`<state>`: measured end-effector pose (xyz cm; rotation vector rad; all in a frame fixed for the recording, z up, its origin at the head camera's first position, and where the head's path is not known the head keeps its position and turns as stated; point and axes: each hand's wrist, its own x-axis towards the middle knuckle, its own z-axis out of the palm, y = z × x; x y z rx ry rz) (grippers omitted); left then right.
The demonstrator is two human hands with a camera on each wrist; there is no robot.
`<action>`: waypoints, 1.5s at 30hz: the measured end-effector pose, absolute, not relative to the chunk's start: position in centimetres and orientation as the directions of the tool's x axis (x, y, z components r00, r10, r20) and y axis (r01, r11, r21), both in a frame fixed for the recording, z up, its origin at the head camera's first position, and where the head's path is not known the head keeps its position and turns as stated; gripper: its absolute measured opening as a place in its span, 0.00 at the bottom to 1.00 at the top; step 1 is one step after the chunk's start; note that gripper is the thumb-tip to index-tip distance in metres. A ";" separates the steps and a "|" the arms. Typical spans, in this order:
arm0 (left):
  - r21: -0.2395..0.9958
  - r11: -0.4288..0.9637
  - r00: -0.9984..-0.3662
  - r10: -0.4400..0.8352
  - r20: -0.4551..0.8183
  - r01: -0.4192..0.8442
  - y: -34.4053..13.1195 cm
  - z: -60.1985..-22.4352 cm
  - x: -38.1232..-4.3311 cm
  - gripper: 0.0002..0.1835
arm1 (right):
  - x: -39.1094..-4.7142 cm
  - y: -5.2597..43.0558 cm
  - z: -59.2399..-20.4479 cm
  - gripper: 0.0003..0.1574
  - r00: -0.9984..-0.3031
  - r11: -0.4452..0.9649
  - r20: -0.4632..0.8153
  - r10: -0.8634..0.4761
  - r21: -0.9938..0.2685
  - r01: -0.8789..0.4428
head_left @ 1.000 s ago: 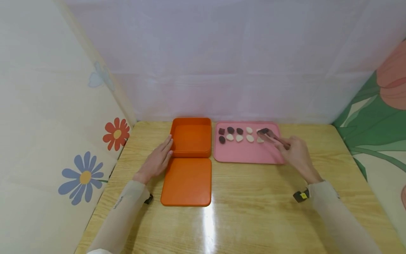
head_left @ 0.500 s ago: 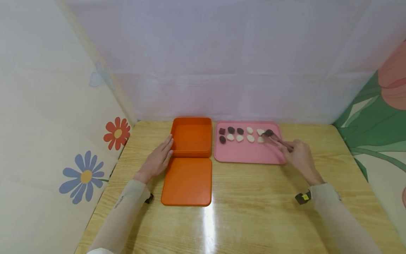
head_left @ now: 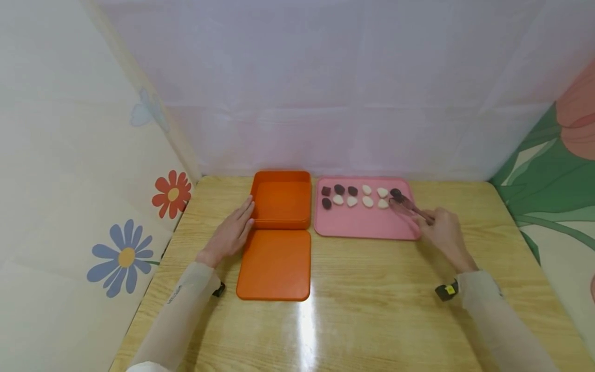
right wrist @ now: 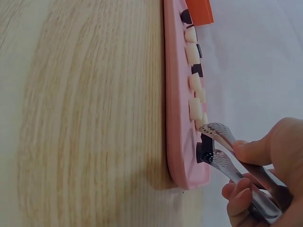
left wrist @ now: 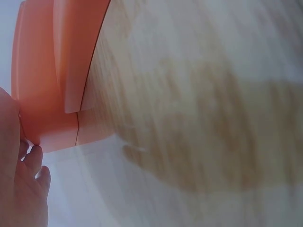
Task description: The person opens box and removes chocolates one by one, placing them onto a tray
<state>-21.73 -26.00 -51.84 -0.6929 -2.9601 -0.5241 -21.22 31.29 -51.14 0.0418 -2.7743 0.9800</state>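
Observation:
My right hand (head_left: 445, 233) grips metal tongs (right wrist: 232, 171) with perforated ends, thumb on one arm and fingers on the other. Between the tong ends is a dark chocolate-like piece (right wrist: 207, 144), close over the right end of the pink tray (head_left: 362, 225). Two rows of dark and white pieces lie along this tray, among them a white one (head_left: 382, 192) just left of the tongs. At the left wall of an orange box (head_left: 281, 201), my left hand (head_left: 229, 235) rests with straight fingers touching it. Nothing lies inside the box.
An orange lid (head_left: 274, 266) lies flat in front of the box. The tray stands right beside the box on the wooden table (head_left: 372, 310). A pale cloth wall (head_left: 297, 103) rises behind the table, with flowered walls at both sides.
My right hand and the tongs have moved right along the tray with the dark piece, uncovering the rightmost white piece of the back row. My left hand stays at the box.

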 end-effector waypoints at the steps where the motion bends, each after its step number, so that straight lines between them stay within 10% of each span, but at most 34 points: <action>1: 0.311 0.841 -0.897 0.422 0.135 0.443 -26.0 -51.9 -21.8 0.31 | -21.2 31.3 -51.2 0.21 -0.982 0.781 0.185 0.046 -0.620 -0.080; 45: 0.309 0.847 -0.901 0.419 0.110 0.432 -25.9 -51.7 -21.8 0.32 | -20.3 32.7 -51.9 0.32 -0.987 0.740 0.117 0.114 -0.673 0.006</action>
